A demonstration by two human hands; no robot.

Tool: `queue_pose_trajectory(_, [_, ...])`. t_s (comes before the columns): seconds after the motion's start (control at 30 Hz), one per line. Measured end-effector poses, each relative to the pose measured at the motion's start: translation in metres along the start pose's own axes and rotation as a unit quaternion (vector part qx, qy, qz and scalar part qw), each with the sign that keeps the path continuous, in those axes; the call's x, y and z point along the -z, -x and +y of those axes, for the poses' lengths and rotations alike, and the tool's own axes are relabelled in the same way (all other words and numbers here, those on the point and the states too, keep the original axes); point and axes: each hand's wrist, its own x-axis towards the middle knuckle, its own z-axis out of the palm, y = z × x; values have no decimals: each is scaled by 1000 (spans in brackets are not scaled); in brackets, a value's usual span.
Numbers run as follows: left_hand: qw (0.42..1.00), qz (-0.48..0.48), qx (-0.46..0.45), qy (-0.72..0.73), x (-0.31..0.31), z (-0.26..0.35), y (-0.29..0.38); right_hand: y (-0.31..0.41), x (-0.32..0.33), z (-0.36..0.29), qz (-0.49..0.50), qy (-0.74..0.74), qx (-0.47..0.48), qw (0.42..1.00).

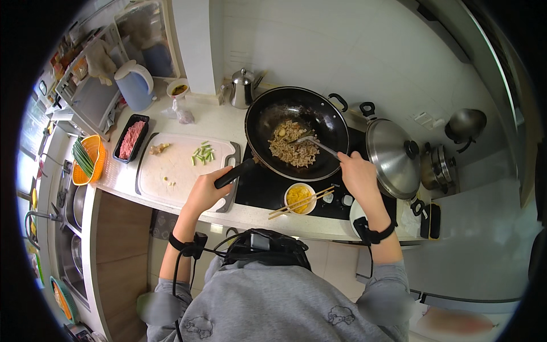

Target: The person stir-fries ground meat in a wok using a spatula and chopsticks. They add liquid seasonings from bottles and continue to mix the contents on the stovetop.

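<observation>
My left hand (pixel 208 191) grips the black handle (pixel 235 173) of a large dark wok (pixel 273 100) on the black glass cooktop (pixel 260 192). In my right hand (pixel 358 176) is a metal spatula (pixel 323 147), its blade in the browned ground meat (pixel 295 151) at the wok's middle. Just below the wok, a white bowl of yellow egg (pixel 299 196) has a pair of wooden chopsticks (pixel 295 206) lying across it. Left of the wok, a white cutting board (pixel 171 179) bears cut green onion (pixel 203 154), a piece of ginger (pixel 159 148) and small pale pieces.
A steel lidded pan (pixel 386 149) stands right of the wok, and a metal kettle (pixel 242 92) behind it. Further left are a black tray of raw ground meat (pixel 132 139), an orange basket (pixel 99 160) with green onions, an electric kettle (pixel 136 87) and a sink (pixel 68 231).
</observation>
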Motion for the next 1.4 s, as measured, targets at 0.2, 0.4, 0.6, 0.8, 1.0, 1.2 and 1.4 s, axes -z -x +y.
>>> queue_pose_trajectory(0.2, [1000, -6, 7, -3, 0, 0, 2, 9, 6, -2, -2, -38, 51, 998])
queue_pose_trajectory(0.4, [1000, -8, 6, -9, 1, 3, 1, 29, 55, 13, -3, 52, 23, 998])
queue_pose_trajectory(0.6, [1000, -11, 4, -13, 2, 4, 2, 30, 30, 9, -9, 31, 47, 998])
queue_pose_trajectory(0.8, [1000, -3, 9, 7, 0, 1, 2, 9, 4, -3, 9, -9, 17, 1000])
queue_pose_trajectory(1.0, [1000, -2, 5, -5, 0, 0, 2, 14, 1, -6, 6, 13, -21, 1000])
queue_pose_trajectory(1.2, [1000, -14, 14, -5, 1, 2, 2, 25, -5, -4, 11, 9, -2, 1000])
queue_pose_trajectory(1.4, [1000, -12, 4, -5, 2, 3, 1, 11, -19, -19, 36, -37, 0, 999])
